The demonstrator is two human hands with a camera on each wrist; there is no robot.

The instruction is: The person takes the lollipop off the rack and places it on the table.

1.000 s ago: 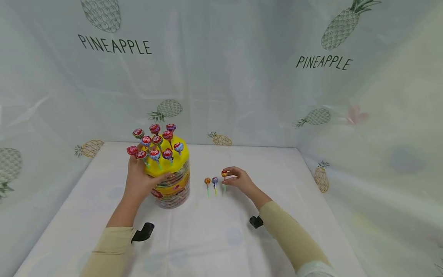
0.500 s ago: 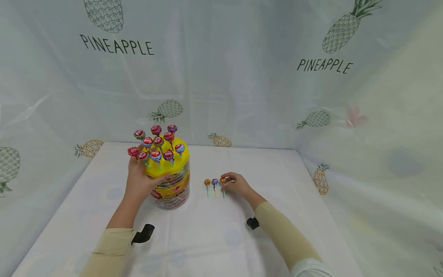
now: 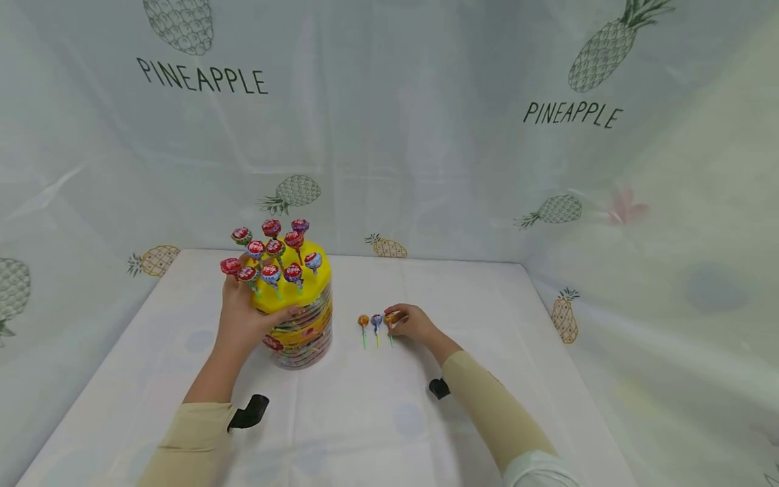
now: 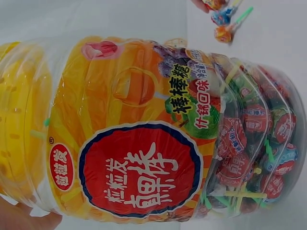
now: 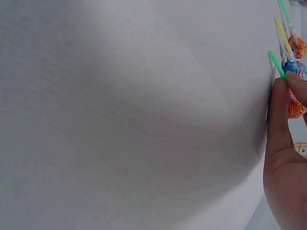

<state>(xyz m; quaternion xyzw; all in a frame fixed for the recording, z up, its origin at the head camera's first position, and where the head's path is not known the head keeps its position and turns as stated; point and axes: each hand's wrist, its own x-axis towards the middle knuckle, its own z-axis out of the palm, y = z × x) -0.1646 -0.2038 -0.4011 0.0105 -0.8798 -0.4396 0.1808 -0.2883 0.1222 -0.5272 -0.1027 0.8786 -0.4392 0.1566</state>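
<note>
My left hand [image 3: 242, 316] grips a clear plastic jar [image 4: 139, 129] near its top, the thumb across the front and the other fingers partly hidden behind. Wrapped lollipops fill the jar, and several more stand upright in its yellow lid [image 3: 319, 283]. To the right, my right hand [image 3: 416, 325] pinches an orange-wrapped lollipop [image 5: 295, 109] with a green stick between thumb and fingers, low at the tabletop. Just left of it lies a blue-wrapped lollipop [image 3: 376, 320] on a yellow stick. Beyond that is another orange lollipop [image 3: 363, 320], making a row with sticks toward me.
A white cloth covers the table [image 3: 347, 419]. Behind it hangs a pale curtain [image 3: 389, 135] printed with pineapples, which also lines the right side. Black wrist mounts [image 3: 249, 411] stick out from both sleeves.
My right hand has lowered the orange lollipop to the tabletop and brought it slightly left, beside the blue one. My left hand keeps its hold on the jar.
</note>
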